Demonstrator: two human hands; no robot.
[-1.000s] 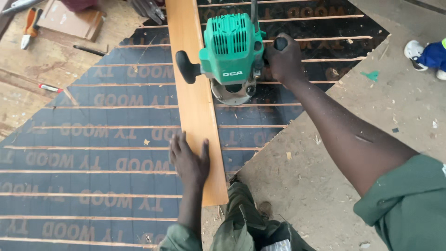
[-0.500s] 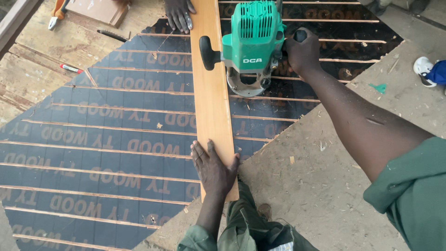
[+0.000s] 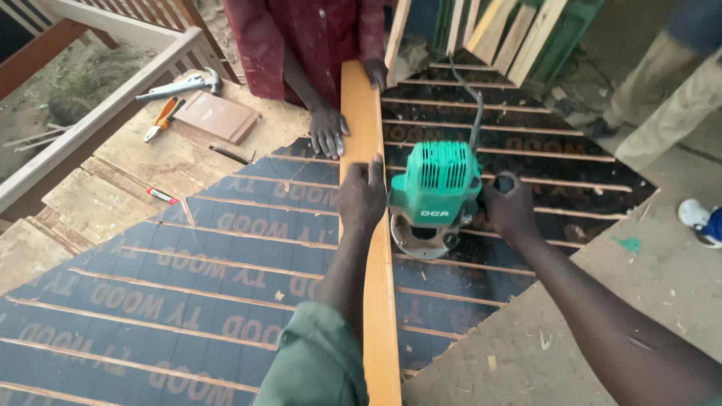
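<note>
A long orange wooden plank [image 3: 378, 301] lies lengthwise across a dark film-faced plywood sheet [image 3: 188, 256]. A green electric router [image 3: 432, 195] sits against the plank's right edge. My left hand [image 3: 362, 197] rests on the plank beside the router, gripping near its left handle. My right hand [image 3: 510, 207] is closed around the router's black right knob. At the far end another person in a red shirt [image 3: 308, 37] holds the plank with both hands [image 3: 329, 131].
A hammer [image 3: 179, 84], orange-handled pliers [image 3: 162, 119], a brown wooden block [image 3: 218, 116] and a red marker [image 3: 162, 196] lie on the bench at left. Wooden frames [image 3: 496, 30] lean at the back. A second bystander's leg [image 3: 669, 98] stands at right.
The view has tilted up, revealing the person in red. My left hand has moved forward along the plank from its near end to beside the router.
</note>
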